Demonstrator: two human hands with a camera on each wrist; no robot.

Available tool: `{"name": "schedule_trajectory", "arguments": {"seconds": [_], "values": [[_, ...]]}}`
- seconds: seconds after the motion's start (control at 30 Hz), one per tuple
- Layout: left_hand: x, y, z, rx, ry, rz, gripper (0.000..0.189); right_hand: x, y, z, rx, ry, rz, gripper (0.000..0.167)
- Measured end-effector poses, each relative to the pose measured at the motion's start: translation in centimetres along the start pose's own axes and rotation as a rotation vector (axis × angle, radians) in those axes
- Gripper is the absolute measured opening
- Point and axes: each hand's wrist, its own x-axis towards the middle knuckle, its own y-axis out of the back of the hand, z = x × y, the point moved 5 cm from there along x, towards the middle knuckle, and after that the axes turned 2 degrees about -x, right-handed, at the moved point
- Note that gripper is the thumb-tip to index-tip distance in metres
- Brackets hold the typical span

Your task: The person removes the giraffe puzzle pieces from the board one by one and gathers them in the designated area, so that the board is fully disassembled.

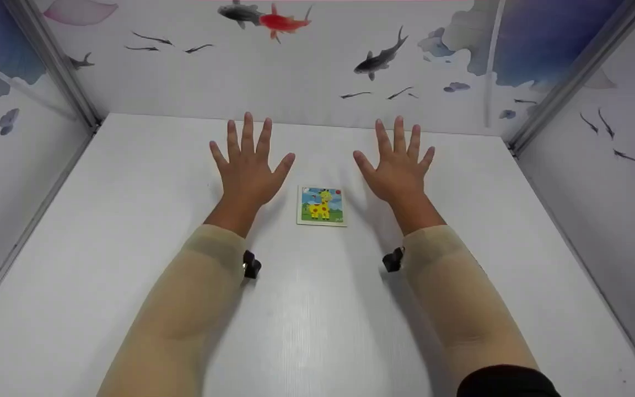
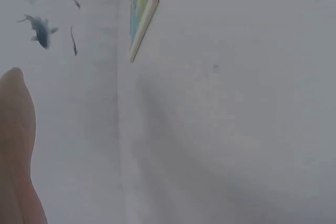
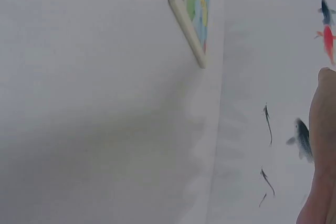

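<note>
- Giraffe board [image 1: 322, 207] lay flat toward the far edge of the table [image 1: 306, 320].
- Left hand [image 1: 248, 176] and right hand [image 1: 399, 173] were apart, splayed, empty.
- Pinching opposite edges seemed smartest tbh.

White table [image 1: 306, 325] is bounded on three sides by a printed back wall [image 1: 295, 82], left wall [image 1: 25, 165] and right wall [image 1: 598, 187]. Left metal post [image 1: 57, 60] and right metal post [image 1: 575, 77] stand at the far corners. Back wall bears a red fish [image 1: 283, 22] touching a dark fish [image 1: 238, 13], plus a pink petal [image 1: 79, 12] at upper left.
</note>
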Motion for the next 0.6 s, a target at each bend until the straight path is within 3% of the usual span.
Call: {"name": "schedule_trajectory", "arguments": {"seconds": [0.1, 0.27, 0.6], "values": [[-0.5, 0.2, 0.1, -0.033, 0.009, 0.007, 0.088, -0.3, 0.0, -0.4, 0.023, 0.008, -0.005, 0.087], [-1.4, 0.4, 1.6, -0.145, -0.003, 0.022, 0.089, -0.9, 0.3, -1.6, 0.101, 0.054, 0.004, 0.086], [-3.8, 0.0, 2.8, -0.328, -0.042, -0.031, 0.087, -1.4, -0.3, -4.5, 0.247, 0.106, -0.065, 0.081]]}}
